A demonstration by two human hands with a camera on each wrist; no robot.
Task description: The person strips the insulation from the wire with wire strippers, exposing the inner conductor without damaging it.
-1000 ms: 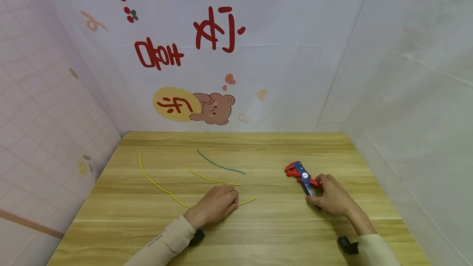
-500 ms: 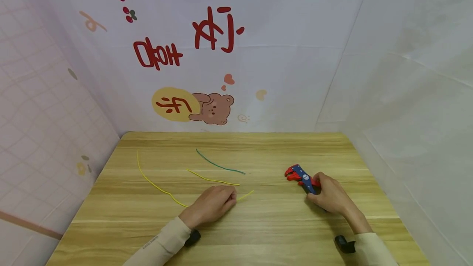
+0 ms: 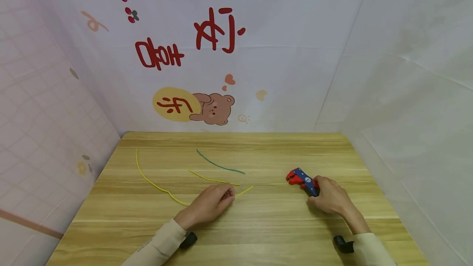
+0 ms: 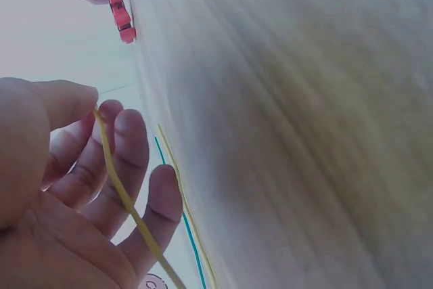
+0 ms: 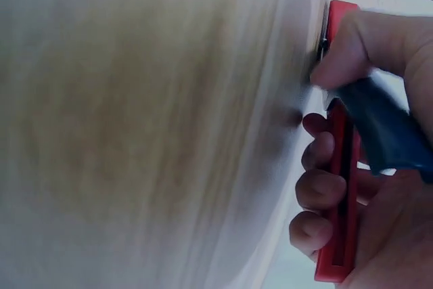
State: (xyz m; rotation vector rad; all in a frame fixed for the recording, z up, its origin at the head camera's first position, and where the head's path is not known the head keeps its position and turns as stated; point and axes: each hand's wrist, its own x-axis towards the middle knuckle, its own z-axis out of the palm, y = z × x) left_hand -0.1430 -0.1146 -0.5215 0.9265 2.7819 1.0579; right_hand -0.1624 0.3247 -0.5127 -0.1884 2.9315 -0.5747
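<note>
In the left wrist view, my left hand [image 3: 208,204] pinches a long yellow wire [image 4: 122,191] between thumb and fingertips. In the head view this wire's short end sticks out to the right of the hand, and its long part curves away to the back left. My right hand [image 3: 330,197] grips a wire stripper [image 3: 304,179] with a red head and blue body. Its fingers curl round the red handle [image 5: 336,235] in the right wrist view, with the blue handle [image 5: 382,126] against the palm side. The stripper's head points left, apart from the wire.
A short yellow wire [image 3: 207,178] lies on the wooden table [image 3: 258,241] just behind my left hand. Farther back lies a green wire [image 3: 218,165]. A printed cloth wall [image 3: 288,73] stands behind the table, with more cloth at both sides.
My left hand has lifted slightly and moved left and back, with the wire end tipping upward. The right hand has wrapped farther round the stripper, whose head has turned more to the left.
</note>
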